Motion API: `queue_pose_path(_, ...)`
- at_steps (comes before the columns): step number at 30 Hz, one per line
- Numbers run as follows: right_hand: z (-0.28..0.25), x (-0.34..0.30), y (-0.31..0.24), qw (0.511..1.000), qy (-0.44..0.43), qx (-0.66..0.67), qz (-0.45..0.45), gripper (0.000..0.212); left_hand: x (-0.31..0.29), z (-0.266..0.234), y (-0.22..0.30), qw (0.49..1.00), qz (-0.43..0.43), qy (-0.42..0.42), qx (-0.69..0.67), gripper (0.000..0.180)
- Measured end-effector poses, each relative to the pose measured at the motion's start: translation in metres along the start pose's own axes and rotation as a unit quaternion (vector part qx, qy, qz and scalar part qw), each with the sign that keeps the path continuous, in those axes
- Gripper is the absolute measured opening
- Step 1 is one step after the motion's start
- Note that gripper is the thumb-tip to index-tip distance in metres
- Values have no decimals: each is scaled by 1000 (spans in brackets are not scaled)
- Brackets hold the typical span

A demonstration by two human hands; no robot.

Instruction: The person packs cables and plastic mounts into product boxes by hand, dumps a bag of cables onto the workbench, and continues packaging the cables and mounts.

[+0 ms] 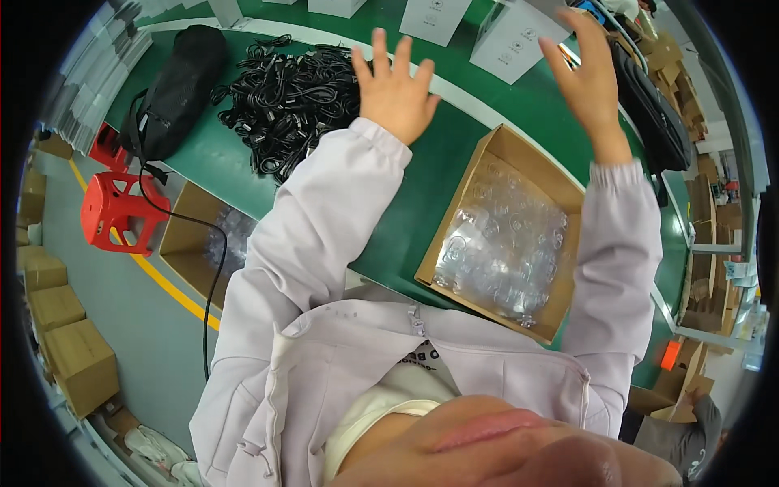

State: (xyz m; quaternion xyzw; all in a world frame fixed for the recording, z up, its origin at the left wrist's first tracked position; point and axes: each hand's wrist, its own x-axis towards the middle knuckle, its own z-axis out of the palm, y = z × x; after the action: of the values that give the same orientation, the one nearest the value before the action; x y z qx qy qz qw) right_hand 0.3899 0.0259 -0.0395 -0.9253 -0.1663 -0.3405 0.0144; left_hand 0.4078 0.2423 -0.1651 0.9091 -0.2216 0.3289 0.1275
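Note:
Both my arms reach forward over a green table [389, 235]. My left hand [398, 96] is open with its fingers spread, at the right edge of a heap of coiled black cables [284, 97]; nothing is in it. My right hand [588, 81] is raised at the far right, thumb and fingers apart, near a white printed box [507, 45]. I see nothing in its grasp. Between my forearms a shallow open cardboard box [434, 247] holds clear plastic pieces [503, 243], a loose layer of thin, shiny shapes.
A black bag [182, 89] lies at the table's left end, and another black bag [653, 109] at the right. A red stool [122, 211] and a carton [191, 231] of clear plastic stand left of the table. Another person's sleeve [707, 430] shows at lower right.

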Motion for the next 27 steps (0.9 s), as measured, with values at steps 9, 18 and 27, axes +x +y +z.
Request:
queue_pose_path(9, -24, -109, -55, 890, -424, 158, -63, 31, -8, 20, -15, 982, -4, -139, 125, 34)
queue_pose_path(18, -1, -131, -49, 912, -368, 166, -66, 55, -15, 23, 14, 964, 80, -126, -219, 15)
queue_pose_path(27, 10, -125, -43, 937, -301, 179, 0, 21, -4, -8, 36, 723, -259, -205, -606, 32)
